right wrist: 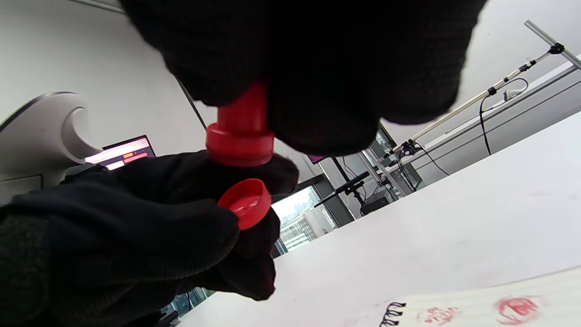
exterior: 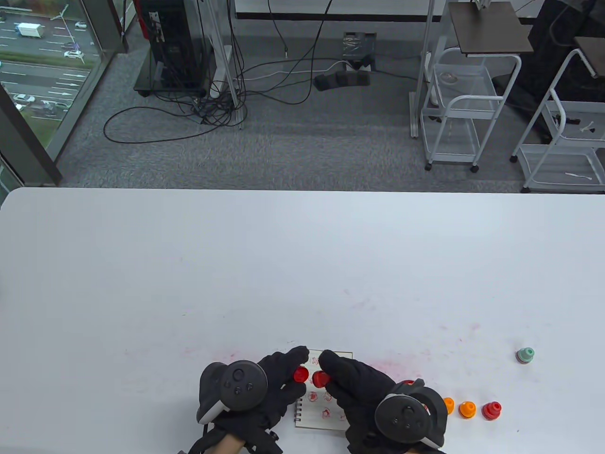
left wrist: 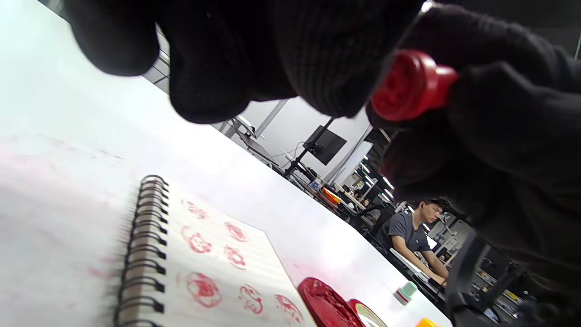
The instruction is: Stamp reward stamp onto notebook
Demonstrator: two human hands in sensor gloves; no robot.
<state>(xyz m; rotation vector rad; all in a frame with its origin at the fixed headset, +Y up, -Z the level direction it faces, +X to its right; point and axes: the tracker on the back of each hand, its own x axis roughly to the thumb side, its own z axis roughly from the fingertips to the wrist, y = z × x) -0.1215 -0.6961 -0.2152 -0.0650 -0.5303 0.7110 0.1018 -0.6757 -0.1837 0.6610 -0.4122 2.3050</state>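
Red stamp (right wrist: 240,136) uncapped, cap (right wrist: 245,202) beside.

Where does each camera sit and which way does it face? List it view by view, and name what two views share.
Table view: above, looking down at the table; both gloved hands, the left hand and the right hand, with trackers over the notebook.
Left wrist view: low under the left hand, facing across the notebook pages; glove fingers on top.
Right wrist view: under the right hand, looking up at the red stamp and red cap.
Shared: both wrist views show stamp and notebook.
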